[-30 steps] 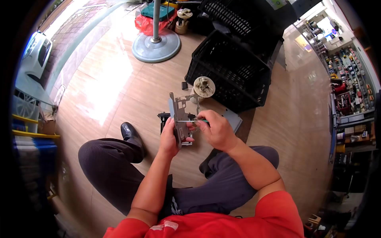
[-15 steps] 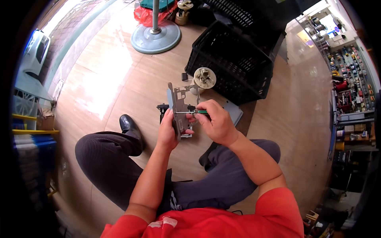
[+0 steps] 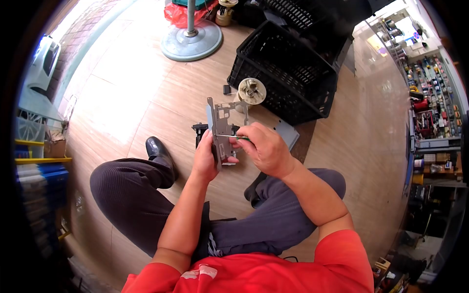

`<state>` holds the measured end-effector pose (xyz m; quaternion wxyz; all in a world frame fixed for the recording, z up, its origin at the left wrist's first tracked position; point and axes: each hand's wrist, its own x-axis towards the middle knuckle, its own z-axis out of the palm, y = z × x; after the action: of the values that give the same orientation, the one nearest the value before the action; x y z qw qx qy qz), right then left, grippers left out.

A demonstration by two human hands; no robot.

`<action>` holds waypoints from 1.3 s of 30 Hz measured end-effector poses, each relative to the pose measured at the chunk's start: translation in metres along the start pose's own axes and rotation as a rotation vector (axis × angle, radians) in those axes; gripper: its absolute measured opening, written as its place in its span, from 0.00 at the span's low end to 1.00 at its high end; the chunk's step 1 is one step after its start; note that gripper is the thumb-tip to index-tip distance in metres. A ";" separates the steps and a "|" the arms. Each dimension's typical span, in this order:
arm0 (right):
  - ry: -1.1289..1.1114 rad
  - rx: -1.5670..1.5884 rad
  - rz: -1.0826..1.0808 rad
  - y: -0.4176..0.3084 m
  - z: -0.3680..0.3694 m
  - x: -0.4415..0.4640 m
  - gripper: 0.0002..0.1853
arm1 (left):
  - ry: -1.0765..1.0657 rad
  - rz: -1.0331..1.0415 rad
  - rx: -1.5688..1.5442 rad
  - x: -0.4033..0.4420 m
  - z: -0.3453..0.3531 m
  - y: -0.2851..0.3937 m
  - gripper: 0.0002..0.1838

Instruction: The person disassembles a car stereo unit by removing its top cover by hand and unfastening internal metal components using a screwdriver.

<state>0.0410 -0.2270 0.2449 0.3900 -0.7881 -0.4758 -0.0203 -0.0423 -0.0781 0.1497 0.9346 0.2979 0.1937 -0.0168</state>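
Observation:
My left hand (image 3: 205, 158) is closed around the lower left edge of a flat grey metal bracket (image 3: 224, 117) with cut-outs, held upright above the floor. In my right hand (image 3: 266, 150) is a screwdriver (image 3: 246, 138) with a green handle, mostly covered by the fingers. Its thin shaft points left across the bracket, and the tip is at the bracket's left edge. Behind the bracket, a black part (image 3: 199, 128) shows to the left; most of it is hidden. A round cream-coloured part (image 3: 251, 92) stands on the floor just beyond the bracket.
A black plastic crate (image 3: 283, 73) stands beyond my hands to the right. A flat grey panel (image 3: 287, 134) lies near it. A small black block (image 3: 226, 89) is on the tiled floor. Farther off is a round pole base (image 3: 191, 44). Shelves of small goods (image 3: 435, 97) line the right.
The screwdriver's handle has turned and tilted slightly in my right hand, with more of it covered. The bracket has shifted slightly. My left hand keeps its grip.

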 end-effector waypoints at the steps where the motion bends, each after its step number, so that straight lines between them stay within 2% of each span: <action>1: 0.004 -0.002 -0.025 0.001 0.001 0.000 0.13 | 0.007 -0.006 -0.003 0.000 0.000 0.000 0.19; 6: 0.009 0.007 -0.042 0.008 0.005 -0.001 0.13 | 0.015 -0.007 0.000 0.004 -0.003 -0.001 0.19; 13: -0.015 0.035 0.208 0.005 0.009 -0.007 0.09 | 0.046 0.064 0.043 0.005 -0.010 0.005 0.19; 15: -0.042 0.045 0.196 0.008 0.011 -0.008 0.08 | 0.078 0.159 0.117 0.004 -0.009 0.007 0.18; 19: -0.007 0.111 0.103 0.015 0.014 -0.008 0.08 | 0.096 0.181 0.154 0.004 -0.009 0.007 0.19; 29: 0.007 0.144 0.088 0.021 0.013 -0.008 0.10 | 0.090 0.181 0.145 0.004 -0.007 0.007 0.20; 32: 0.088 0.296 0.223 0.020 0.019 -0.010 0.10 | 0.108 0.169 0.143 0.004 -0.007 0.005 0.20; 34: 0.096 0.369 0.397 0.015 0.018 -0.009 0.09 | 0.107 0.175 0.182 0.002 -0.003 0.006 0.21; 39: 0.022 0.289 0.363 0.015 0.017 -0.007 0.08 | 0.105 0.183 0.178 0.005 -0.007 0.006 0.21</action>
<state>0.0430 -0.2254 0.2210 0.5012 -0.7964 -0.3200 0.1100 -0.0394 -0.0689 0.1465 0.8907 0.3967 0.2118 0.0671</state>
